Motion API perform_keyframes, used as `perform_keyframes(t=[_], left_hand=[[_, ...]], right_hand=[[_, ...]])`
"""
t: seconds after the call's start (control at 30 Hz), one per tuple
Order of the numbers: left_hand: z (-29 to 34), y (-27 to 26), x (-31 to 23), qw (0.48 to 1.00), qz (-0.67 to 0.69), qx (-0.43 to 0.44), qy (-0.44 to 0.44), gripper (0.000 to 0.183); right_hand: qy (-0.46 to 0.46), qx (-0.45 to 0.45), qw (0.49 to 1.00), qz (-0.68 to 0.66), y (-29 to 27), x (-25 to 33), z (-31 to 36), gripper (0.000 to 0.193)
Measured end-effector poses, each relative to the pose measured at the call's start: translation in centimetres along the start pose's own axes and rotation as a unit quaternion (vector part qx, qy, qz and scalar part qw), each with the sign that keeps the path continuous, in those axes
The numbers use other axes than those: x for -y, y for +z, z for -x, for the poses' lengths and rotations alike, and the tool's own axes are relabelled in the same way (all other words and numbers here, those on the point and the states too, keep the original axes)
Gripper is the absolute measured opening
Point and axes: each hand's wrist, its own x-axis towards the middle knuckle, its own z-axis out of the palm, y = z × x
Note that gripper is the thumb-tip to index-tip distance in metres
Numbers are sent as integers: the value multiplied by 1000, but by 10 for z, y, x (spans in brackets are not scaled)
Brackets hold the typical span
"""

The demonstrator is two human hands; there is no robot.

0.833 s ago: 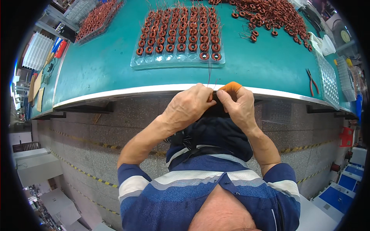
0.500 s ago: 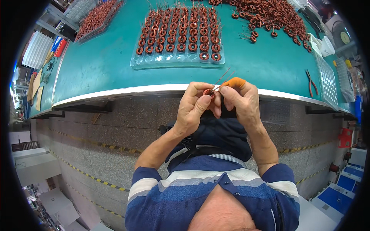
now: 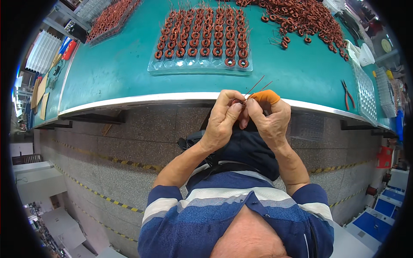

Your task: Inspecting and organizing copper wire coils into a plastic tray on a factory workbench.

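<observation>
From my distance I watch the left hand [image 3: 223,122] hold a copper-wound ring coil [image 3: 236,102] in a narrow pinch between thumb and finger, by the tabletop's front edge and above the lap; in the first earlier frame that hand shows its back and mostly hides the coil, whereas now it is turned with its thumb toward me. The right hand [image 3: 272,121], with an orange cover [image 3: 266,97] on one finger, is narrow too; its fingertips close on the wire leads [image 3: 256,87] beside the coil, though I cannot tell whether they grip one or both. Since the second earlier frame both hands sit slightly farther right in my view; the coil shows less between the fingers, and the leads slant up and right over the tabletop [image 3: 116,69]. Beyond them the clear tray [image 3: 200,72] keeps its rows of coils, still with just two in the nearest row, at its right end; the loose coil pile [image 3: 297,19] and the pliers [image 3: 347,94] lie as before.
</observation>
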Motion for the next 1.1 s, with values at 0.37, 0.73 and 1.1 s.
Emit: perform_keyframes(t=[0.37,0.73,1.1], left_hand=[[-2,-12,8,999,2,31,-28,18],[-4,-7,-3,999,1,36,-32,25],[-3,-9,-1,997,-41,-16,-58,19]], right_hand=[[-140,-7,977,159,-5,-11,-4,6],[14,-31,982,-186,0,-20,-2,29],[67,-46,991,-103,-2,-31,-3,30]])
